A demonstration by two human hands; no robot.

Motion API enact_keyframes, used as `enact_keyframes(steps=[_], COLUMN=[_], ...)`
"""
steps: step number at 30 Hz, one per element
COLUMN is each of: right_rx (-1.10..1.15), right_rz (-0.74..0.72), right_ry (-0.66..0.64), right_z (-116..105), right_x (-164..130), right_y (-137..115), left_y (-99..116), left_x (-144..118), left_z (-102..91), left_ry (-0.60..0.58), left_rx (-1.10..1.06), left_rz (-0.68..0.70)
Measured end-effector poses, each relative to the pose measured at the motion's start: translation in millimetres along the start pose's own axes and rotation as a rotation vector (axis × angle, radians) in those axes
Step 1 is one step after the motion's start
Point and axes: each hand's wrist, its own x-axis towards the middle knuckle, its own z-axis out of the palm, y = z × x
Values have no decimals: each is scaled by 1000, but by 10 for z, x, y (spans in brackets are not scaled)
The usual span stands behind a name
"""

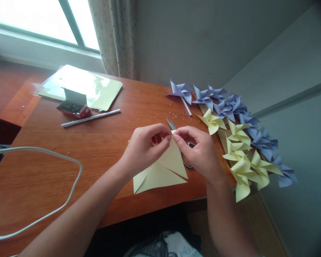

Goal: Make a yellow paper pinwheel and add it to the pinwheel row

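Note:
A square sheet of pale yellow paper [160, 175], slit inward from its corners, lies on the wooden table in front of me. My left hand [148, 144] pinches the sheet's far corner between thumb and forefinger. Right beside it, my right hand [196, 148] is closed in a pinch at the same corner, the fingertips of both hands almost touching. Scissors [171, 124] lie on the table behind and under my right hand, the blades pointing away; the hand partly covers them. My fingers hide the exact tip of the corner.
Yellow pinwheels [243, 173] and purple pinwheels [222, 103] crowd the table's right side. Tiny paper scraps [180, 117] are scattered near the scissors. At left are a small open box [73, 107], a rolled paper stick [91, 118], packaged paper sheets [80, 84] and a white cable [79, 171].

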Motion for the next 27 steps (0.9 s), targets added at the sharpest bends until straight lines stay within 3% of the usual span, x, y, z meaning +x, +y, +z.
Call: enact_keyframes(steps=[17,27], right_rx=[-7,-276], right_rz=[-28,-161], right_ry=[39,159], right_z=[36,168], right_x=[-17,-75], right_y=[4,-85], left_y=[6,17], left_x=[-1,1], left_z=[-5,26], left_ry=[14,148], left_rx=[15,76], left_rz=[-5,16])
